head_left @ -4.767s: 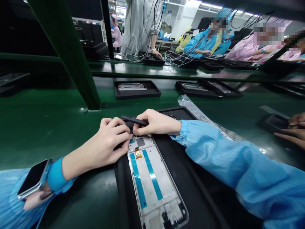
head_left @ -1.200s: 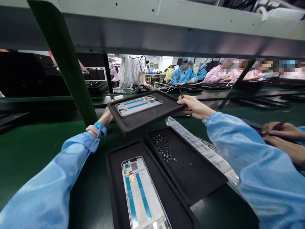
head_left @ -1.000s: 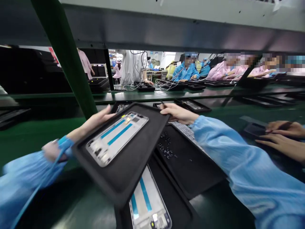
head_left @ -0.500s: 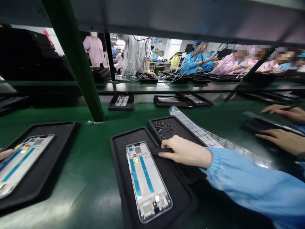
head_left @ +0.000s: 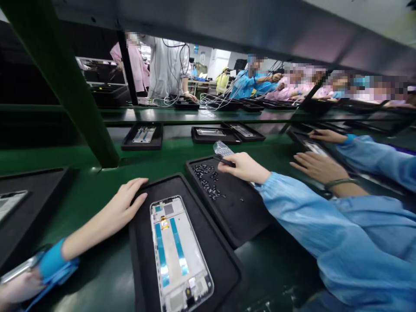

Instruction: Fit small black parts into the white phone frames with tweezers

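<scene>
My left hand (head_left: 125,203) has its fingers stretched out, at the upper left edge of a black tray (head_left: 138,242); its fingertips seem to touch the rim. In that tray lies a silver phone frame (head_left: 185,260) with blue strips and a small gold-coloured flex cable (head_left: 164,222). My right hand (head_left: 247,167) pinches dark tweezers (head_left: 225,160) above a second black tray (head_left: 240,221). Many tiny black parts (head_left: 208,180) are scattered in this tray's far left portion. The tweezer tips point left over them; whether they grip a part is too small to tell.
At right, a co-worker's hands (head_left: 320,167) work over another tray. A clear plastic strip (head_left: 222,148) lies behind the parts tray. Further trays with phone frames (head_left: 143,134) stand behind. A green post (head_left: 81,108) rises at left, and another tray (head_left: 35,208) sits beside it.
The view has turned right. My left hand has come from the left tray's phone frame to the middle tray's edge. My right hand has moved from beside the phone frame to above the tiny parts.
</scene>
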Motion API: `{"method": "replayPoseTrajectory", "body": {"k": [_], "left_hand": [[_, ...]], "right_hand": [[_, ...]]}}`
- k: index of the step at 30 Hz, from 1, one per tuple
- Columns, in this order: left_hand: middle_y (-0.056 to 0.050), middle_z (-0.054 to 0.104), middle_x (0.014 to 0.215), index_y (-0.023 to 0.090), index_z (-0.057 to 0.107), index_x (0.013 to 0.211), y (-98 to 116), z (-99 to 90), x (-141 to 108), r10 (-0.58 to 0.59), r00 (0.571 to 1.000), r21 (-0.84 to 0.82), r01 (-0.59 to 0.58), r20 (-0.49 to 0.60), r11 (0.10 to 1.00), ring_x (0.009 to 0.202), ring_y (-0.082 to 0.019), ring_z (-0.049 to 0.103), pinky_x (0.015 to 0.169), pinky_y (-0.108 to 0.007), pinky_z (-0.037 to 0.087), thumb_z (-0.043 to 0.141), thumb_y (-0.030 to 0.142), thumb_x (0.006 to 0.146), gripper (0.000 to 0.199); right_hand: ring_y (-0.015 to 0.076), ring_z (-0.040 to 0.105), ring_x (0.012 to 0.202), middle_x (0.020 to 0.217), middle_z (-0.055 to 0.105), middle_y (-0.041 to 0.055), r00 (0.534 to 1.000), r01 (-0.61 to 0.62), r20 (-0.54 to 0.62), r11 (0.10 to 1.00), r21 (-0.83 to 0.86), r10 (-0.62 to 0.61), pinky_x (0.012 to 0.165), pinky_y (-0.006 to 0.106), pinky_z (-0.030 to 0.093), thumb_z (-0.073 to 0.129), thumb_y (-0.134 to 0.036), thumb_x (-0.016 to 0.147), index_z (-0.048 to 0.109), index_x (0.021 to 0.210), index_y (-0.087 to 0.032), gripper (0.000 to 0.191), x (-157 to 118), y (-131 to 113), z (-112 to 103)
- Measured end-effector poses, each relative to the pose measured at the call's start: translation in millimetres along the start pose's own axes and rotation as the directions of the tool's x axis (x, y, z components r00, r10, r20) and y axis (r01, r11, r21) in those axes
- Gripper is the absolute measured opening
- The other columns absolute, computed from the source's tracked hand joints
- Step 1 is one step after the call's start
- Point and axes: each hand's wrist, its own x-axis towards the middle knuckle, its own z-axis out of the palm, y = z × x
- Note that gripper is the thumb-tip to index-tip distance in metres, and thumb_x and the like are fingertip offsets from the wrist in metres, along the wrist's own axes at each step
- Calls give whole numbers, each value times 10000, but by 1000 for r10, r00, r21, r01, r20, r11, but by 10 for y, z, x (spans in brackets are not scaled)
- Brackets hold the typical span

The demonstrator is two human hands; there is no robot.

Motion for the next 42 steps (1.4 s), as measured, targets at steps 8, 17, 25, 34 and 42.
{"method": "replayPoseTrajectory", "body": {"k": [8, 17, 25, 34, 42], "left_hand": [[-86, 547, 1229, 164, 465, 1222, -94, 270, 172, 62, 996, -163, -51, 61, 985, 1146, -224, 487, 998, -406, 381, 292, 342, 868, 432], [-75, 569, 1203, 166, 495, 1193, -36, 245, 128, 83, 995, -184, -73, 51, 980, 1124, -212, 512, 963, -380, 421, 291, 283, 862, 406], [-71, 584, 1173, 168, 508, 1184, -16, 253, 127, 78, 996, -196, -68, 43, 978, 1094, -212, 526, 955, -383, 424, 299, 259, 848, 406], [-80, 585, 1161, 147, 514, 1186, 17, 223, 142, 51, 996, -206, -36, 67, 978, 1084, -218, 524, 958, -389, 416, 300, 289, 838, 432], [-86, 562, 1170, 175, 529, 1152, 218, 167, 65, 43, 996, -103, -50, -74, 993, 1100, -249, 474, 937, -436, 381, 366, 344, 845, 387]], "right_hand": [[136, 631, 823, 865, 689, 43, 974, 182, 104, 970, 160, -200, 774, 206, 442, 616, -169, 783, 703, 864, -127, 126, 123, -65, 280], [132, 625, 750, 792, 669, 57, 971, 224, 52, 968, 114, -231, 699, 202, 442, 665, -143, 748, 710, 791, -107, 72, 79, -145, 324], [146, 618, 760, 823, 659, 56, 964, 265, -13, 964, 30, -264, 712, 226, 451, 617, -141, 784, 697, 846, -128, 102, 0, -110, 398], [148, 608, 761, 824, 637, 65, 928, 368, 46, 929, 41, -370, 701, 229, 454, 566, -146, 803, 677, 812, -132, 112, 54, -28, 374], [87, 514, 602, 685, 606, 14, 974, 226, -30, 938, 263, -227, 593, 199, 377, 549, -269, 829, 651, 790, -113, 190, 93, -310, 293]]}}
